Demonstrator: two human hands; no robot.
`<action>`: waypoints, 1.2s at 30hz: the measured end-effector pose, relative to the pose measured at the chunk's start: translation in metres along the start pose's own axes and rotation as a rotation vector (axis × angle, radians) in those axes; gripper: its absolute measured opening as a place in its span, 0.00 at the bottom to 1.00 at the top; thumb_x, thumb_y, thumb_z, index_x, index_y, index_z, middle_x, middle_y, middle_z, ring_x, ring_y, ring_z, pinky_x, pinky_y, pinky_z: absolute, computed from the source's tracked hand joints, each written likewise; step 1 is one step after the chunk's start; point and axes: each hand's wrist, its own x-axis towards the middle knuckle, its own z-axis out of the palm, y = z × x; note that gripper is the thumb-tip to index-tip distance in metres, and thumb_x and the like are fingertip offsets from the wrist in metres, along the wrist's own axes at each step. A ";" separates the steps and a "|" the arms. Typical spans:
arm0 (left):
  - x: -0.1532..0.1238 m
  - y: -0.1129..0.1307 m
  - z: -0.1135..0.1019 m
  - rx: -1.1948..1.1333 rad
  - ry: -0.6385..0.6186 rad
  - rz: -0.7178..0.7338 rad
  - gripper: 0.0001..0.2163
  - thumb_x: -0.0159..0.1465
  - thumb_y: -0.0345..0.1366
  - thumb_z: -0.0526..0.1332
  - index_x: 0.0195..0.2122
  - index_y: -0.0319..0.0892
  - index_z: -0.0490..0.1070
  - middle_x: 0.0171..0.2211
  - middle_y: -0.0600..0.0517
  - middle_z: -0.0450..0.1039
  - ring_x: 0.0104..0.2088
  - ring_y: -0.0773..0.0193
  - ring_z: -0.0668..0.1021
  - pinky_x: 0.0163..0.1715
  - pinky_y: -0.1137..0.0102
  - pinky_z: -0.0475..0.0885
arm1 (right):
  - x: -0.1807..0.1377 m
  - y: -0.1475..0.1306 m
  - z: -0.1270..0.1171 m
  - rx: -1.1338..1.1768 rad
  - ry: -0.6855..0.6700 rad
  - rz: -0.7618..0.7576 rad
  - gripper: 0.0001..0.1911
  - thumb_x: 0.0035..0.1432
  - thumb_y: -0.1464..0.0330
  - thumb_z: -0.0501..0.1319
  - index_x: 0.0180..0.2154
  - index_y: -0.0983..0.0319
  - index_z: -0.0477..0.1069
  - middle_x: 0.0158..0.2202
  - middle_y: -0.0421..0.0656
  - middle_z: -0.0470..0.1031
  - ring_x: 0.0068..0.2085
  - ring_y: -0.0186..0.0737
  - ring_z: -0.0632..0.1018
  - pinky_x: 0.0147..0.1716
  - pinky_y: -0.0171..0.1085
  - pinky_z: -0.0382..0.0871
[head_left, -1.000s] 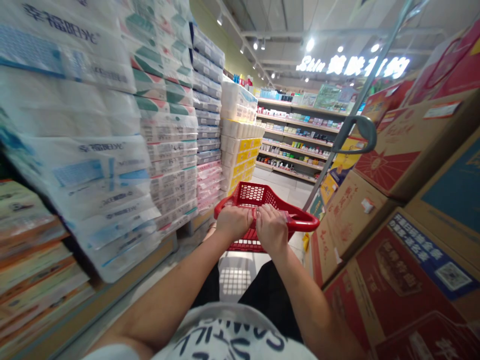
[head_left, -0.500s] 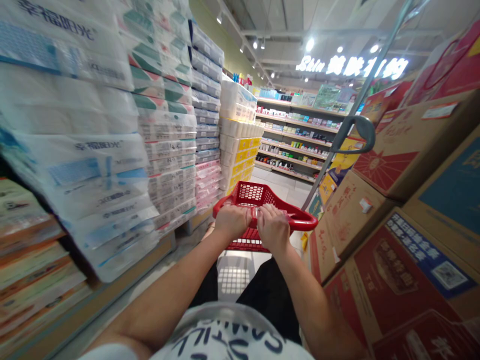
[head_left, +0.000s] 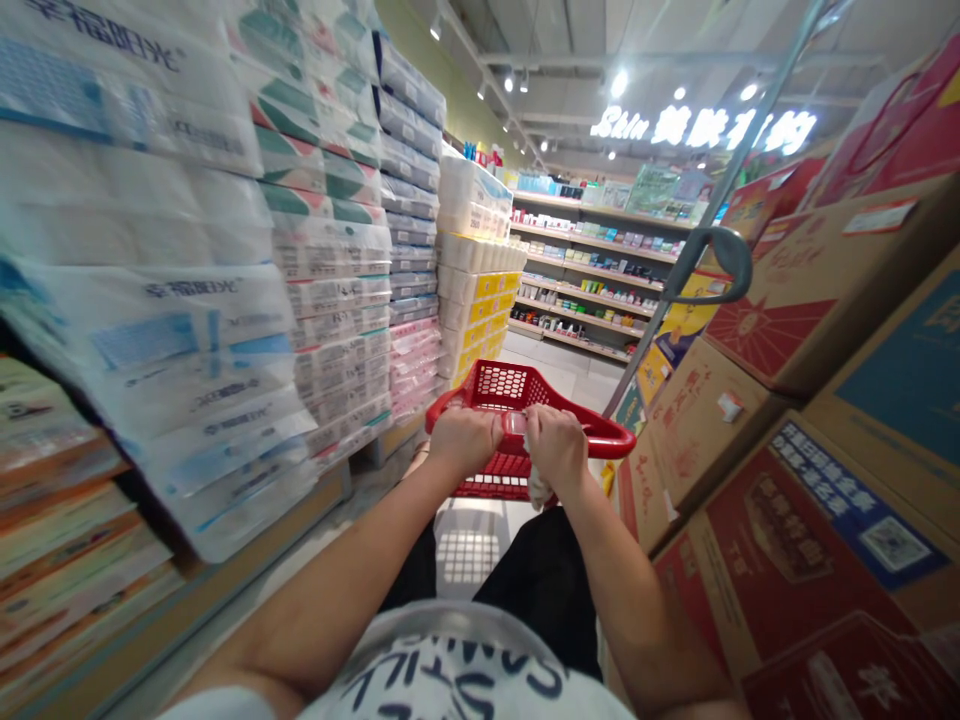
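A red plastic shopping cart (head_left: 609,441) with a mesh basket stands right in front of my body. My left hand (head_left: 466,440) is closed around the left part of its handle. On the right part of the handle, my right hand (head_left: 556,447) is closed too, with a gap between the two hands. A pale crumpled piece (head_left: 538,487), perhaps tissue or cloth, hangs below my right hand; whether the fingers pinch it I cannot tell. The inside of the basket shows only in part.
Tall stacks of wrapped paper rolls (head_left: 202,330) line the left side on low pallets. Cardboard boxes (head_left: 772,290) are piled close on the right, beside a slanting metal pole with a grey handle (head_left: 724,266). Stocked shelves (head_left: 592,265) stand ahead, past a pale tiled floor.
My right hand has shifted slightly right along the handle and its fingers have curled in more. The pale crumpled piece has come into view under it. My left hand has stayed in place.
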 end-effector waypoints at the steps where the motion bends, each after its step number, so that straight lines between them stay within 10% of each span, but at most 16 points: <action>1: 0.000 0.000 0.000 -0.007 -0.003 -0.002 0.20 0.69 0.38 0.45 0.29 0.40 0.74 0.27 0.45 0.78 0.29 0.58 0.79 0.34 0.64 0.65 | 0.004 0.001 -0.002 -0.009 -0.037 0.032 0.17 0.67 0.69 0.50 0.33 0.61 0.76 0.36 0.45 0.81 0.39 0.40 0.79 0.47 0.38 0.63; 9: 0.002 0.002 0.001 -0.030 0.013 -0.014 0.19 0.68 0.38 0.46 0.29 0.40 0.75 0.27 0.44 0.78 0.29 0.57 0.78 0.34 0.63 0.65 | -0.015 0.002 0.009 0.019 0.183 -0.053 0.16 0.67 0.70 0.49 0.48 0.65 0.74 0.51 0.50 0.76 0.56 0.43 0.72 0.57 0.42 0.57; 15: 0.001 0.001 0.001 -0.016 0.005 -0.005 0.20 0.69 0.38 0.45 0.29 0.40 0.74 0.27 0.45 0.78 0.29 0.57 0.78 0.33 0.64 0.66 | 0.001 0.006 -0.003 0.010 -0.026 0.040 0.16 0.67 0.69 0.50 0.36 0.62 0.76 0.40 0.47 0.80 0.43 0.40 0.78 0.51 0.39 0.60; 21: 0.001 0.002 0.000 -0.005 0.004 -0.009 0.20 0.69 0.38 0.45 0.29 0.40 0.74 0.28 0.44 0.78 0.29 0.57 0.79 0.34 0.63 0.66 | -0.017 0.010 0.012 0.048 0.222 -0.059 0.16 0.67 0.70 0.50 0.46 0.65 0.74 0.49 0.49 0.77 0.54 0.43 0.74 0.56 0.41 0.58; 28: 0.003 0.002 0.000 -0.033 -0.014 -0.024 0.20 0.69 0.39 0.45 0.30 0.40 0.74 0.29 0.44 0.79 0.30 0.58 0.79 0.34 0.63 0.65 | 0.003 0.017 -0.003 0.044 -0.014 0.069 0.15 0.66 0.69 0.51 0.34 0.61 0.76 0.36 0.44 0.81 0.39 0.40 0.79 0.46 0.37 0.64; 36: 0.003 0.002 0.000 -0.028 -0.023 -0.017 0.20 0.69 0.39 0.44 0.30 0.39 0.74 0.29 0.44 0.79 0.29 0.59 0.79 0.33 0.64 0.65 | -0.016 0.020 0.011 0.077 0.206 -0.009 0.16 0.66 0.69 0.50 0.45 0.64 0.75 0.49 0.49 0.78 0.53 0.43 0.75 0.56 0.42 0.60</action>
